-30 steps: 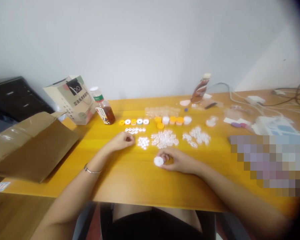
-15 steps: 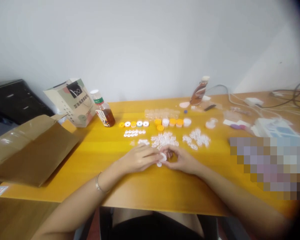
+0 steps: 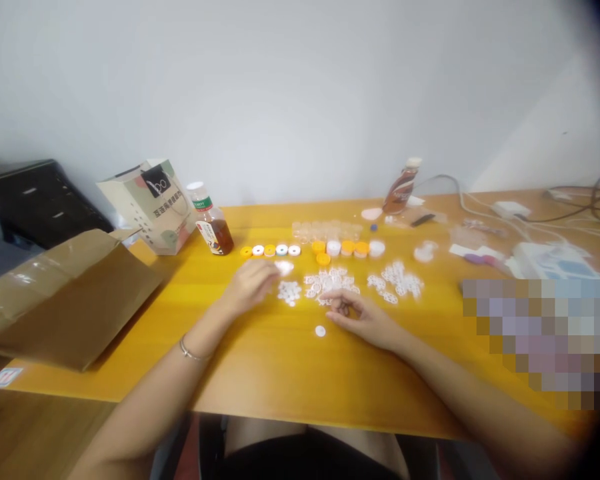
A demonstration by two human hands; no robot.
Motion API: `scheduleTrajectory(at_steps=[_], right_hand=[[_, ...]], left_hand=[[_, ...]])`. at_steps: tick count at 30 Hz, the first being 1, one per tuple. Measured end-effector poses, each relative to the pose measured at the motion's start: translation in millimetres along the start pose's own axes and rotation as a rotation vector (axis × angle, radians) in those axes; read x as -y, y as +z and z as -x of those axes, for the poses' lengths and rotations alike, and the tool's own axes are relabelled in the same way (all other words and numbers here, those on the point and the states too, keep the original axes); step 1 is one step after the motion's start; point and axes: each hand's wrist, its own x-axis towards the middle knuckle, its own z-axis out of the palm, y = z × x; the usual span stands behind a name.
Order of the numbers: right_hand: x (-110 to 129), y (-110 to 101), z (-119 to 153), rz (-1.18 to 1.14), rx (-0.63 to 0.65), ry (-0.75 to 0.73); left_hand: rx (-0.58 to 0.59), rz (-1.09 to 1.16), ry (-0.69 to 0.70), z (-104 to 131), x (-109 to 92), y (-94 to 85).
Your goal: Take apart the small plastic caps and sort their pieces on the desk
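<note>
My left hand point(image 3: 250, 285) reaches over the rows of small white pieces, fingers pinched at a small white plastic piece point(image 3: 283, 268); blur hides its exact shape. The hand covers most of those rows. Beside it lies a little heap of small white discs point(image 3: 289, 292). My right hand point(image 3: 363, 319) hovers at the near edge of a pile of white openwork plastic pieces point(image 3: 333, 280), fingers loosely curled, thumb and forefinger apart, nothing visible between them. A single white disc point(image 3: 320, 331) lies on the table in front of it.
Behind are a row of yellow and white round rings point(image 3: 270, 251), orange and white caps point(image 3: 347, 248) and clear round containers point(image 3: 325, 231). More openwork pieces point(image 3: 395, 281) lie right. Two drink bottles point(image 3: 214, 227), a paper bag point(image 3: 163, 207), a cardboard box point(image 3: 80, 300) and cables point(image 3: 460, 193) surround these.
My left hand has left the right hand and moved left and away from me to the rows of small pieces. The white disc between my hands is gone from there. My right hand stays nearly in place.
</note>
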Motion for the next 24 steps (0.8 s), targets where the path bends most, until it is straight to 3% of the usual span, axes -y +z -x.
scheduleTrajectory(at_steps=[3,5,7,10,19,24], right_hand=[[2.0,-2.6,0.2,0.063,-0.035,0.02],[2.3,-4.0,0.2,0.091,-0.048,0.018],[2.3,-5.0,0.2,0.119,-0.053,0.018],[3.0,-6.0,0.2,0.163,-0.059,0.028],[2.0,-10.6,-2.1,0.211,-0.114,0.037],[3.3,-15.6,-0.4,0.233,-0.143,0.029]], left_hand=[[-0.022,-0.075,-0.268,8.4,39.5,-10.7],[0.033,-0.12,-0.405,16.6,61.9,-16.5],[0.201,-0.124,-0.455,25.0,78.5,-19.5],[0.295,-0.106,-0.463,33.7,91.0,-18.2],[0.333,-0.071,-0.421,32.1,85.3,-10.5],[0.15,-0.134,-0.287,19.6,58.1,-8.1]])
